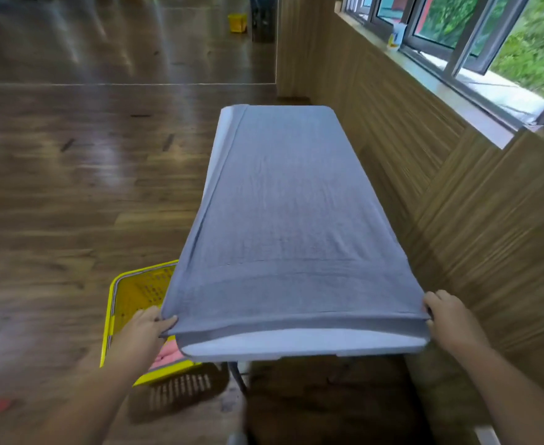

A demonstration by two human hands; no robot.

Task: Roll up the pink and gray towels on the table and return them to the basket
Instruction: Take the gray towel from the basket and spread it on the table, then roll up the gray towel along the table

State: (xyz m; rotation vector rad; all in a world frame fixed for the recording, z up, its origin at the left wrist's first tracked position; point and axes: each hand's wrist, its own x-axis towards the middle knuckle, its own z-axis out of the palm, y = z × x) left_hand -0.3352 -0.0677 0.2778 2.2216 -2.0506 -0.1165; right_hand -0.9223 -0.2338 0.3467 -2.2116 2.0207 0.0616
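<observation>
The gray towel (286,203) lies spread flat along nearly the whole white table (296,343). My left hand (144,330) pinches the towel's near left corner. My right hand (450,319) grips the near right corner. A yellow basket (126,300) stands on the floor to the left of the table's near end, partly hidden by my left arm and the towel. Something pink, the pink towel (168,354), shows inside the basket under the table edge.
A wood-panelled wall (457,220) with a window sill (457,91) runs close along the table's right side. Dark wooden floor (71,171) stretches left and ahead. A second small yellow container (237,22) sits far back. A table leg (237,377) drops below the near edge.
</observation>
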